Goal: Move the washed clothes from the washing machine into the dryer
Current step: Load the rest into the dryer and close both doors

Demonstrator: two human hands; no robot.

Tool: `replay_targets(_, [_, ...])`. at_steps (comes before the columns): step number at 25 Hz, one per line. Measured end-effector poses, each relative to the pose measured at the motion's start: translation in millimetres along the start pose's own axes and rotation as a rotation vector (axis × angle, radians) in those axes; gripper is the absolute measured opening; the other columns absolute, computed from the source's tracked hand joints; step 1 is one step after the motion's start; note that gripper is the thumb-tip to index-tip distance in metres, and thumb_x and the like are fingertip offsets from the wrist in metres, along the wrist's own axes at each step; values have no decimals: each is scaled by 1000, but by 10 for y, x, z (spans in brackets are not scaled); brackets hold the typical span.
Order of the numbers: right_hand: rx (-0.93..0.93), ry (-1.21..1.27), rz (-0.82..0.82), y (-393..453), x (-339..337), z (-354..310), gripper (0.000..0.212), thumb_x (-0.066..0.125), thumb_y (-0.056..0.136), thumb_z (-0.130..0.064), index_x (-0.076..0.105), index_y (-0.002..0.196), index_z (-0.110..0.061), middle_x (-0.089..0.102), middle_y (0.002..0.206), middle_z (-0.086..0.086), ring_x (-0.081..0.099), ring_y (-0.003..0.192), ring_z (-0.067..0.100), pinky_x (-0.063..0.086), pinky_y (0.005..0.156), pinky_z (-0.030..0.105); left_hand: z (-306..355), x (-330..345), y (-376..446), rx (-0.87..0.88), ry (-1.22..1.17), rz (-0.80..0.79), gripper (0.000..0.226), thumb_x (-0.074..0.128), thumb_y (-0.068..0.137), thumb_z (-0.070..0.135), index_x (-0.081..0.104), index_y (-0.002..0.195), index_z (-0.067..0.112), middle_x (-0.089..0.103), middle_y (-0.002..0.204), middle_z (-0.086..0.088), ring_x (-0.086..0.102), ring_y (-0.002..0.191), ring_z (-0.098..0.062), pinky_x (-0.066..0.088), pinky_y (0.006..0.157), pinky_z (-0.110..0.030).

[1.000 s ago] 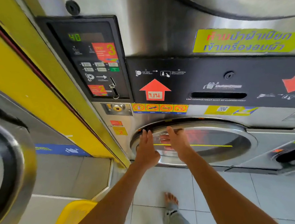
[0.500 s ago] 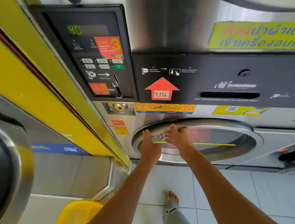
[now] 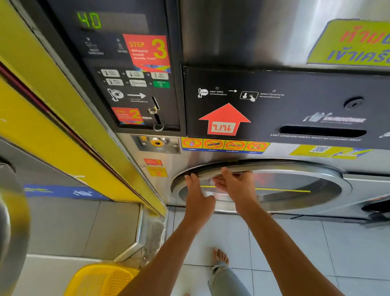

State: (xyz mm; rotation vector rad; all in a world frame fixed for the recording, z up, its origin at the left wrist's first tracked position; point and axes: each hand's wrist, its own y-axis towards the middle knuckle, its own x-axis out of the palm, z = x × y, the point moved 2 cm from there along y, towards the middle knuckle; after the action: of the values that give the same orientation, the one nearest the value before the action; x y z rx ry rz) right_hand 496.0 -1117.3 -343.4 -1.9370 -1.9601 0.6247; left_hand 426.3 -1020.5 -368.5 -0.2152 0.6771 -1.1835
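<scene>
Your left hand (image 3: 197,199) lay flat with straight fingers on the dryer door (image 3: 285,187), fingertips at its upper-left rim | your right hand (image 3: 236,184) just beside it, fingers curled over that rim, equally near | door's ring ran left-right ahead of you, looking nearly closed | clothes: none visible, so I cannot tell where | yellow basket (image 3: 95,293) low left.

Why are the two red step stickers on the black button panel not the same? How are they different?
The step 3 sticker is bigger and sits high on the panel, just under the green number; the step 2 sticker is smaller and sits low down, left of the coin slot. One shows a yellow 3, the other a yellow 2. Both are red with yellow writing and a colourful stripe along the bottom.
</scene>
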Motion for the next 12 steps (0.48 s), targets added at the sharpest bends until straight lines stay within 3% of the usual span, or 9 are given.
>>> replay_targets(3, [-8,8,28,-2,22,-9,27,62,95,-14,67,69,-10,75,79,17,75,79,32,61,82,46,-21,35,27,25,-39,13,88,50,83,2,3,155,19,8,163,-11,19,148,-29,33,115,-46])
replay_targets(7, [-17,10,63,12,78,-34,27,62,95,-16,66,69,-12,75,77,14,75,78,30,61,81,42,53,40,97,10,-7,54,84,49,83,7,7,155,16,19,158,-20,28,144,-35,37,113,-47])
replay_targets(12, [-26,-15,5,-35,55,-52,30,60,96,-16,65,67,-13,74,73,12,75,82,36,61,81,47,155,-113,-17,17,114,-34,74,46,88,9,12,154,15,5,164,-10,25,146,-31,33,115,-42])
